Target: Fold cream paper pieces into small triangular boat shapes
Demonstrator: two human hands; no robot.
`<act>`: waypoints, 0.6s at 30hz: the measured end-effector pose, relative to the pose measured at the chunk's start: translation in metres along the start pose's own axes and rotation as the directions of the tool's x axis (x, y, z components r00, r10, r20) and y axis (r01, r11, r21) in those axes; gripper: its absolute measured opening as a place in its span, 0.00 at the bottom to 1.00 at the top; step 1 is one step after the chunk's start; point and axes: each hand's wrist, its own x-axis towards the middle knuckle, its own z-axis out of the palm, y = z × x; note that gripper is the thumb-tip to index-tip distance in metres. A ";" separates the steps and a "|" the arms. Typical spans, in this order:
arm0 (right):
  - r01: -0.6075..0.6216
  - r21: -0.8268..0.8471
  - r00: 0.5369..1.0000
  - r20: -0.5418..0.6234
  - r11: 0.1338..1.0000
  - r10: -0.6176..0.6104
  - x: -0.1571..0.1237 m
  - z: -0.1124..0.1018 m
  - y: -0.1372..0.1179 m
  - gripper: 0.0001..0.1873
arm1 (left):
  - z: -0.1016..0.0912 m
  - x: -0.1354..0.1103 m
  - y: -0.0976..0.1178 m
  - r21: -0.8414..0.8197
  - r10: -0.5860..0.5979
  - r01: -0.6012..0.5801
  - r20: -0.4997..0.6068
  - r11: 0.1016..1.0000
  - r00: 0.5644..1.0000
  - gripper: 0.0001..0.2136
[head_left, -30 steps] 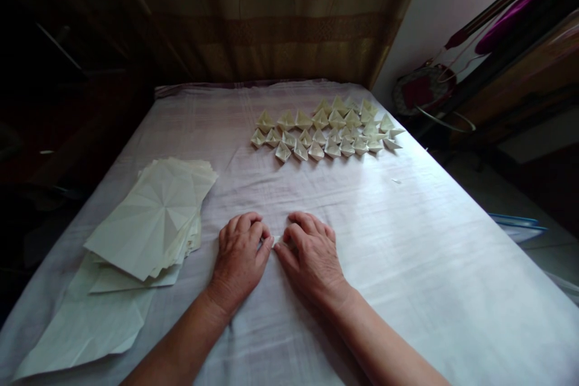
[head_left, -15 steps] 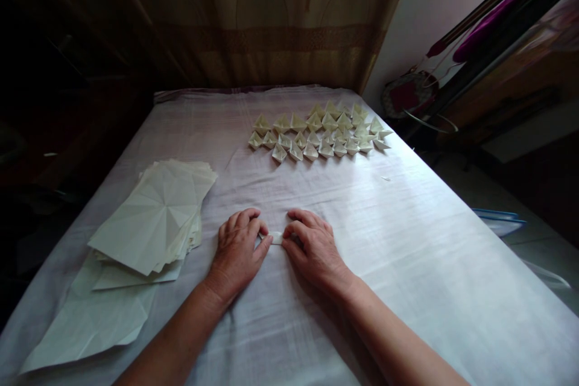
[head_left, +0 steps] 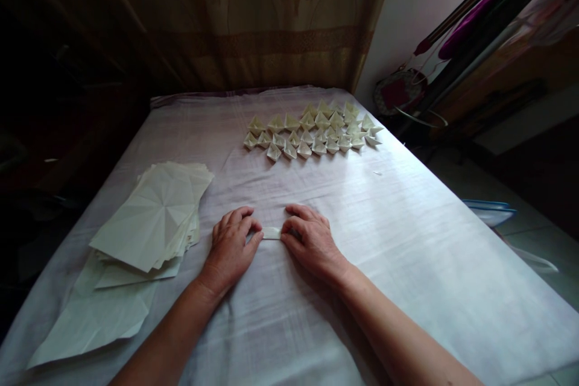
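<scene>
A small folded strip of pale paper [head_left: 272, 233] lies level just above or on the cloth, stretched between my two hands. My left hand [head_left: 233, 241] pinches its left end between thumb and forefinger. At the other end, my right hand [head_left: 310, 240] grips it the same way, with the remaining fingers curled. Only the strip's middle shows; both ends are hidden by fingertips. Left of my hands lies a stack of creased paper sheets [head_left: 149, 217], the top one marked with folds radiating from its centre. Beyond my hands stand several folded paper boats [head_left: 304, 149] in rows.
A pale checked cloth [head_left: 389, 265] covers the table. A tiny paper scrap [head_left: 377, 172] lies right of the boats. Behind the table hangs a patterned curtain [head_left: 271, 48]. A bag [head_left: 398, 93] and a blue-edged object [head_left: 491, 211] are off the right side.
My left hand's fingertips have moved apart from the right's, so more of the paper strip shows between them. The whole view has shifted slightly.
</scene>
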 end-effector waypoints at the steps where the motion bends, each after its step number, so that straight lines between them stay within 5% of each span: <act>1: -0.008 -0.008 1.000 0.000 1.000 0.008 0.000 0.000 0.000 0.05 | 0.000 0.000 -0.001 0.000 -0.007 0.007 -0.004 1.000 1.000 0.01; 11: -0.021 -0.039 1.000 0.003 0.999 0.021 -0.003 -0.001 -0.004 0.03 | -0.003 0.000 -0.002 0.063 -0.040 0.044 -0.054 0.997 0.998 0.04; 18: -0.036 -0.071 0.999 0.028 0.997 0.038 -0.002 0.000 -0.004 0.04 | -0.010 0.007 0.001 0.112 -0.132 0.127 0.037 0.986 0.991 0.06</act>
